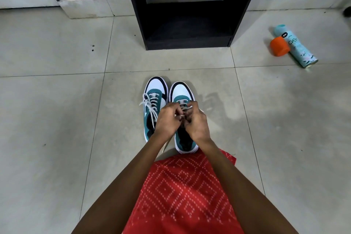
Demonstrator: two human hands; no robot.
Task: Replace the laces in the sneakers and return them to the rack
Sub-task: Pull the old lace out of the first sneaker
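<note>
Fingers (pixel 191 105) of both your hands are curled close together over the tongue of the right sneaker (pixel 182 91). They pinch its white lace (pixel 185 108), so that your left hand (pixel 167 118) and right hand (pixel 196 122) touch one another there. Both sneakers stand on the tiled floor (pixel 57 100) in front of the rack (pixel 188 42), toes pointing towards it, apart from its base. Your left sneaker (pixel 154 85) stands just beside its mate, its toe slightly nearer the rack. Its own lace, the threaded lace (pixel 150 105), has loose ends that fall across the shoe's outer side. To the right of the rack a spray can (pixel 299 48) lies on its side, with an orange cap (pixel 279 46) against it. Red patterned cloth (pixel 182 195) covers your lap, on the far side of the sneakers from the rack.
</note>
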